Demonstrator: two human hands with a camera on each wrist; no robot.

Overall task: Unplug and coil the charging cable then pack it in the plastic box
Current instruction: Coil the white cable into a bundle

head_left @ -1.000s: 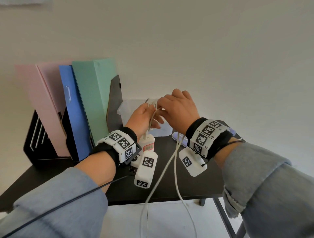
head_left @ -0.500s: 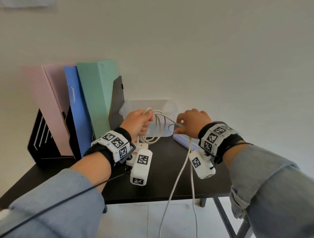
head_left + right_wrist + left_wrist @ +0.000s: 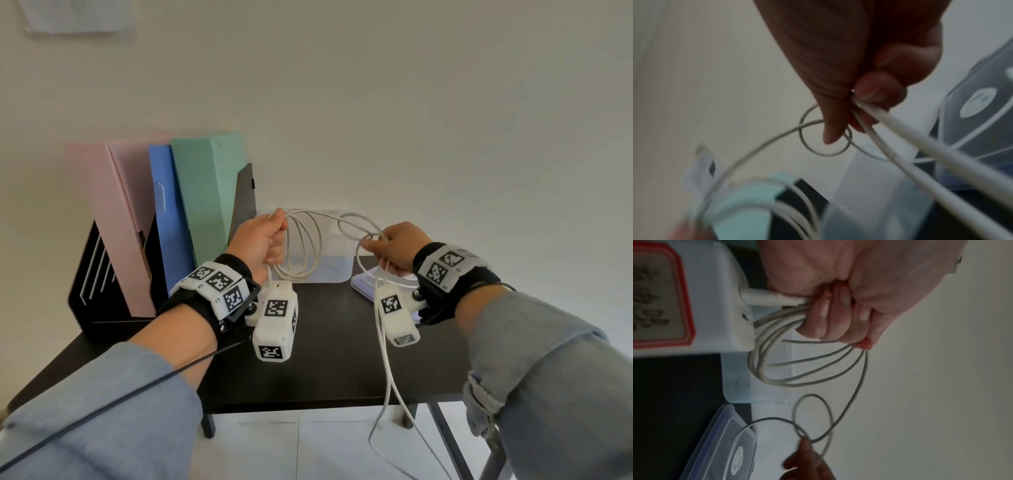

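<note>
My left hand (image 3: 263, 240) grips several loops of the white charging cable (image 3: 305, 246) in a fist, above the table. In the left wrist view the coil (image 3: 787, 369) hangs from the curled fingers (image 3: 838, 318) beside the white charger block (image 3: 711, 305). My right hand (image 3: 397, 246) pinches a strand of the cable (image 3: 920, 146) between thumb and fingers (image 3: 877, 87), and a loose loop lies between the hands. The rest of the cable hangs past the table's front edge (image 3: 387, 377). The clear plastic box (image 3: 337, 274) stands open behind the hands, its lid (image 3: 363, 286) to the right.
Pink, blue and green file folders (image 3: 205, 192) stand in a black rack (image 3: 96, 284) at the back left of the black table (image 3: 335, 359). A pale wall is close behind the box.
My hands have drawn apart and lifted. The right hand moved right along the cable, and a new loose loop now hangs between it and the coil in my left hand.
</note>
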